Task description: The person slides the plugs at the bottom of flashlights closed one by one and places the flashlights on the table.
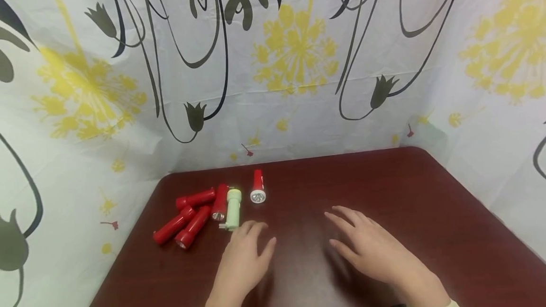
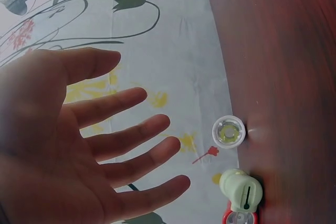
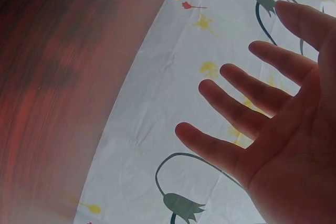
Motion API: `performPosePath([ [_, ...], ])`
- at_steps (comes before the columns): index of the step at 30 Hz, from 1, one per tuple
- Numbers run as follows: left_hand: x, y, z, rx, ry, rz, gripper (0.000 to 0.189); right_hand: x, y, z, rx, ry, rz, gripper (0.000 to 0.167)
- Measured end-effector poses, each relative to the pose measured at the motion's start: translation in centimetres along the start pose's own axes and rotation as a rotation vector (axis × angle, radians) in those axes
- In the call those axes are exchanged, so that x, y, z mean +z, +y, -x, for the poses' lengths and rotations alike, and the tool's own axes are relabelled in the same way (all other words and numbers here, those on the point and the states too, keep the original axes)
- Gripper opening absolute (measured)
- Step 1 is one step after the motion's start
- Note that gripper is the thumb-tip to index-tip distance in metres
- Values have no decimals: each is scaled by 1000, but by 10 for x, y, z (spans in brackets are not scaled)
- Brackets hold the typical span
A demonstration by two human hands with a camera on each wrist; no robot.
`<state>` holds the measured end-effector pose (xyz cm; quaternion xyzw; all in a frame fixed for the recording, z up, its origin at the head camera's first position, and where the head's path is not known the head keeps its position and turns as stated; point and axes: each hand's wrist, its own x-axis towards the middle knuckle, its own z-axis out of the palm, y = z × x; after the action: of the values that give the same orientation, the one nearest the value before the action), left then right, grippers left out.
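Note:
My left hand (image 1: 243, 259) hovers over the table with fingers spread and nothing in it. Its fingertips are nearest to a pale green flashlight (image 1: 233, 208), which has metal prongs sticking out near its lower end. Across from it, my right hand (image 1: 371, 248) also hangs with fingers spread and holds nothing. A red flashlight with a white head (image 1: 258, 188) lies beyond the left hand, its lens facing me. In the left wrist view, that white-rimmed lens (image 2: 229, 131) shows beside the green flashlight (image 2: 242, 191).
Several red flashlights (image 1: 195, 226) lie bunched at the table's left side, one beside the green flashlight. The dark red-brown table (image 1: 324, 179) has rounded far corners. White cloth with printed flowers (image 1: 298, 127) hangs behind it and along both sides.

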<state>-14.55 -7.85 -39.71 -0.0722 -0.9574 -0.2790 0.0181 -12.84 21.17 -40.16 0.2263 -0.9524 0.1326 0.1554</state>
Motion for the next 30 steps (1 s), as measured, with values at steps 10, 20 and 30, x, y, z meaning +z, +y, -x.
performPosePath([
  [10, -6, -7, -5, -19, 24, 16, 47, -1, 1, -4, -22, 13, 15, 55],
  [20, -4, -14, -7, -39, -2, 35, 45, -2, 0, 0, -12, 9, 9, 54],
  [30, -8, -19, -11, -60, -12, 38, 47, -2, 0, 0, -22, 11, 12, 54],
])
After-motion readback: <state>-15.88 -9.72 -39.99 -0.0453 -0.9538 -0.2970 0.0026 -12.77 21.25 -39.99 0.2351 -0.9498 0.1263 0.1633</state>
